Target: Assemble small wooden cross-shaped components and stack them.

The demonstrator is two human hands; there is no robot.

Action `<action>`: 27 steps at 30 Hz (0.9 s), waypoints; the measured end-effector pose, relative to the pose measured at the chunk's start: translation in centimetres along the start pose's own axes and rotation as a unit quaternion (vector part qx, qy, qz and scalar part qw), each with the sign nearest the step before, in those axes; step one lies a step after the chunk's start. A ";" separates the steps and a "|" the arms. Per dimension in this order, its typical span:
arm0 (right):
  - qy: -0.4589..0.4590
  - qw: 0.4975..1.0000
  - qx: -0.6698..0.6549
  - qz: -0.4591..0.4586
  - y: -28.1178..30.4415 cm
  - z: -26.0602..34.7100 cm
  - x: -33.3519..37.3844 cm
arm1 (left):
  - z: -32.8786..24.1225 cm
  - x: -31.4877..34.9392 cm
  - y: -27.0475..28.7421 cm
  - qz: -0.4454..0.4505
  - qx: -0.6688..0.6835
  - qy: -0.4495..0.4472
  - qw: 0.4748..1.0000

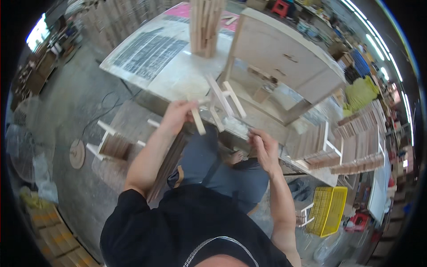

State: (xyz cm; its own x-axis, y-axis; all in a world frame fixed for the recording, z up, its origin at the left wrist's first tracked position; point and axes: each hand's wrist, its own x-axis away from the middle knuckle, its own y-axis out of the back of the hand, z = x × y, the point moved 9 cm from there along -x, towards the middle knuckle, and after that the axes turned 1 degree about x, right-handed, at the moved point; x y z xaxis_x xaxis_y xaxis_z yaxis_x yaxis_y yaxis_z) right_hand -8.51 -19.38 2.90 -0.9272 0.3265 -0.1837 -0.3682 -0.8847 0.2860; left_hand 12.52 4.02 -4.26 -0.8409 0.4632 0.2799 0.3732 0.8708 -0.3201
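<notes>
Seated at desk (178, 75), head view looking down. Left hand (178, 115) raised at about 11 o'clock of frame centre, fingers wrapped round one pale slat of a small wooden frame (221, 103). Frame held in the air just over the near edge of desk, tilted, several slats and rungs crossing. Right hand (262, 144) lower, toward 3 o'clock of the frame, fingers pinched narrow at a pale patch on the desk edge; cannot tell what, if anything, sits between them. Tall bundle of wooden sticks (205, 24) upright at 12 o'clock. Pale cabinet with drawers (284, 58) at 1 o'clock. Stacks of slats (356, 142) at 3 o'clock, yellow crate (328, 209) on floor at 4 o'clock.

Judgement on technique: keep left grip close to a joint so frame does not twist; bring right hand up square to the slat; steady frame against desk edge before pressing.
</notes>
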 end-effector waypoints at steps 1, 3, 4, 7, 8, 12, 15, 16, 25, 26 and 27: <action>-0.001 1.000 -0.007 0.020 -0.3 0.5 0.5 | 0.4 -0.3 2.9 -0.038 0.076 0.068 0.994; 0.017 0.992 0.114 0.042 -0.4 1.6 1.1 | 2.5 -3.3 8.2 -0.083 0.276 0.109 0.951; 0.016 0.993 0.110 0.043 0.2 2.0 1.7 | 3.9 -5.0 9.7 -0.076 0.370 0.161 0.912; 0.109 0.956 0.272 -0.027 4.3 5.7 4.2 | 7.2 -11.8 11.8 -0.077 0.391 0.247 0.883; 0.123 0.941 0.309 -0.062 6.2 6.6 5.2 | 7.9 -13.9 12.2 -0.065 0.383 0.257 0.885; 0.083 0.838 0.491 -0.222 17.5 10.6 7.8 | 10.1 -18.2 14.1 -0.182 0.447 0.185 0.856; 0.026 0.767 0.606 -0.209 25.7 9.6 6.6 | 9.6 -18.1 23.4 -0.141 0.407 0.238 0.870; -0.007 0.755 0.630 -0.185 27.7 8.7 6.6 | 9.7 -18.1 21.7 -0.153 0.369 0.237 0.886; -0.191 0.764 0.616 -0.019 35.4 -1.0 5.3 | 3.6 3.5 19.7 -0.291 -0.576 -0.055 0.762; -0.169 0.795 0.582 0.013 36.4 -1.3 4.4 | 6.6 3.5 21.4 -0.259 -0.602 0.009 0.756; -0.093 0.779 0.616 0.069 38.3 -2.3 4.2 | 8.4 4.5 22.3 -0.245 -0.630 -0.013 0.737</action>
State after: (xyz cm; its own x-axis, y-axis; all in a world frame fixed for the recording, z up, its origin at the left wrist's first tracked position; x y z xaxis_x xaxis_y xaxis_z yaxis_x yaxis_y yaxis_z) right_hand -26.37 -52.62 10.86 -0.9160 0.3996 0.0355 0.0556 0.0387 0.9977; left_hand 13.76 24.12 -17.79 -0.9969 0.0530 0.0585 0.0749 0.4015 0.9128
